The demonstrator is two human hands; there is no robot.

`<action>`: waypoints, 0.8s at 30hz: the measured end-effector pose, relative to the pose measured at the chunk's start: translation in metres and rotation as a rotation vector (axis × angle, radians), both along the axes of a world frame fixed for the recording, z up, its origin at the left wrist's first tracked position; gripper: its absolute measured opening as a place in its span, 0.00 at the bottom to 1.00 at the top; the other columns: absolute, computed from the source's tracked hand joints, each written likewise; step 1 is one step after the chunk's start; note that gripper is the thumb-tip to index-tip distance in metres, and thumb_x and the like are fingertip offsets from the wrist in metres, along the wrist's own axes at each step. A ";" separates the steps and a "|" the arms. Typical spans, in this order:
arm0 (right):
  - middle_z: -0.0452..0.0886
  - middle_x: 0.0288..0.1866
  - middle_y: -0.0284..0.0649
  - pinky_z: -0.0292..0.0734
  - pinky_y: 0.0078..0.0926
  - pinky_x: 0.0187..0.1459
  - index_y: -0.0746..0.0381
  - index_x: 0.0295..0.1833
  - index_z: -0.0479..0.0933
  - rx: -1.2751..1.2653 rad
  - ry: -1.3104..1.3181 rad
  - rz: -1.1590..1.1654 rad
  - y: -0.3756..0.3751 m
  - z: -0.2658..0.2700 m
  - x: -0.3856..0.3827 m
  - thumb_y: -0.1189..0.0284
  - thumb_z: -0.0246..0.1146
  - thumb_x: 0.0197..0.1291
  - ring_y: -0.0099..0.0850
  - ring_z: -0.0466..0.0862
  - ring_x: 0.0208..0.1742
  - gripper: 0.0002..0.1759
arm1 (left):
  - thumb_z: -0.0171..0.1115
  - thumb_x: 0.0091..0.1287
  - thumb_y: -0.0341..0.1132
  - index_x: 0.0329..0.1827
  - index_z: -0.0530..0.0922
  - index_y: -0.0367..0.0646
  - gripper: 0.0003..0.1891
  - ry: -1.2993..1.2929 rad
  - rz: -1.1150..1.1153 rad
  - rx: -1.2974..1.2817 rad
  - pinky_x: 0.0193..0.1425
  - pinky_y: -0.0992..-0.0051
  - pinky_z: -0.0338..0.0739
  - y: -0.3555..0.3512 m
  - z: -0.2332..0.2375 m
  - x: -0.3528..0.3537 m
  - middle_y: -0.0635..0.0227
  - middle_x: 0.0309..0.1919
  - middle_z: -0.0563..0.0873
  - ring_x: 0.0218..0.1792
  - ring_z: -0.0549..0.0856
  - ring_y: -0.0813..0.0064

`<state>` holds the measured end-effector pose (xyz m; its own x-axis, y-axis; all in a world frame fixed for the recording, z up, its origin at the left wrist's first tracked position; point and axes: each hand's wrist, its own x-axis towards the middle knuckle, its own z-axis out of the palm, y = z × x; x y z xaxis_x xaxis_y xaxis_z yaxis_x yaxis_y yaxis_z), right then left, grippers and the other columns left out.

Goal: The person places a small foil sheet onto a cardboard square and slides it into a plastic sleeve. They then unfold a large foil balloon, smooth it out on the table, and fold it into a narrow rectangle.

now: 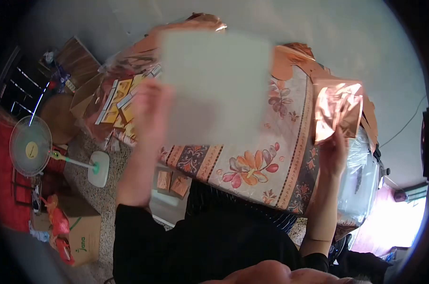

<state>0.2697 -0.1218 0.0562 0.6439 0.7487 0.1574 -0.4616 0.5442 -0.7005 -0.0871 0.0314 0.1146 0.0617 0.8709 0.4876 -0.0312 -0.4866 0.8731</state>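
A pale square sheet (214,85), smeared by motion, is up over the table in front of me. My left hand (153,106) is at its left edge, blurred, with the fingers closed on it. On the right side, my right hand (334,158) pinches the lower edge of a shiny copper-coloured foil bag (337,106). The bag looks flat and creased and catches the light. Under both lies a table with a flowered cloth (252,165), partly hidden by the sheet.
Yellow printed packets (122,102) lie at the table's left. Copper-coloured wrapping (295,59) runs along the back edge. Clear plastic (359,165) stands at the right. Two small copper-coloured packets (172,182) sit lower left, near a fan (31,149) and a cardboard box (86,239).
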 end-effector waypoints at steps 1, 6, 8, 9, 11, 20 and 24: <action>0.85 0.33 0.29 0.78 0.15 0.33 0.61 0.44 0.80 -0.006 0.050 -0.013 -0.001 -0.002 0.011 0.77 0.59 0.70 0.17 0.82 0.29 0.05 | 0.64 0.67 0.29 0.40 0.74 0.47 0.06 -0.096 -0.105 -0.074 0.35 0.86 0.70 -0.003 -0.023 0.028 0.81 0.32 0.76 0.31 0.74 0.89; 0.85 0.33 0.33 0.80 0.20 0.33 0.62 0.46 0.80 -0.077 -0.062 0.116 0.005 -0.027 0.017 0.75 0.58 0.71 0.21 0.83 0.29 0.06 | 0.62 0.67 0.30 0.38 0.71 0.43 0.07 0.377 -0.232 -0.152 0.34 0.73 0.75 -0.017 -0.111 0.066 0.66 0.30 0.78 0.30 0.80 0.74; 0.85 0.35 0.34 0.80 0.20 0.35 0.62 0.46 0.80 -0.113 -0.090 0.137 0.005 -0.031 0.012 0.75 0.59 0.70 0.21 0.83 0.31 0.05 | 0.64 0.66 0.35 0.41 0.73 0.41 0.09 0.725 -0.046 -0.041 0.38 0.62 0.77 -0.028 -0.102 0.065 0.59 0.34 0.80 0.35 0.83 0.59; 0.86 0.37 0.34 0.80 0.20 0.37 0.62 0.47 0.80 -0.140 -0.122 0.149 0.004 -0.032 0.009 0.75 0.59 0.70 0.21 0.84 0.33 0.05 | 0.64 0.66 0.35 0.41 0.73 0.41 0.09 0.729 -0.043 -0.049 0.38 0.62 0.77 -0.031 -0.101 0.059 0.59 0.34 0.80 0.35 0.83 0.59; 0.86 0.41 0.35 0.80 0.20 0.41 0.62 0.47 0.80 -0.104 -0.161 0.228 0.000 -0.025 -0.003 0.75 0.60 0.70 0.21 0.84 0.37 0.05 | 0.66 0.65 0.36 0.50 0.75 0.40 0.15 0.780 0.152 0.294 0.42 0.66 0.79 -0.033 -0.098 0.038 0.58 0.40 0.83 0.39 0.85 0.58; 0.86 0.42 0.36 0.79 0.19 0.46 0.63 0.47 0.81 -0.134 -0.187 0.304 -0.001 -0.025 -0.013 0.76 0.60 0.69 0.22 0.85 0.40 0.06 | 0.65 0.65 0.37 0.43 0.78 0.43 0.09 1.140 0.439 0.101 0.38 0.59 0.78 -0.040 -0.099 -0.065 0.60 0.38 0.82 0.37 0.83 0.54; 0.86 0.44 0.36 0.79 0.22 0.48 0.64 0.47 0.81 -0.147 -0.192 0.320 0.000 -0.035 -0.004 0.76 0.60 0.69 0.22 0.85 0.43 0.06 | 0.63 0.66 0.33 0.42 0.78 0.43 0.06 0.996 0.354 0.092 0.37 0.61 0.79 -0.050 -0.084 -0.055 0.60 0.37 0.82 0.36 0.84 0.55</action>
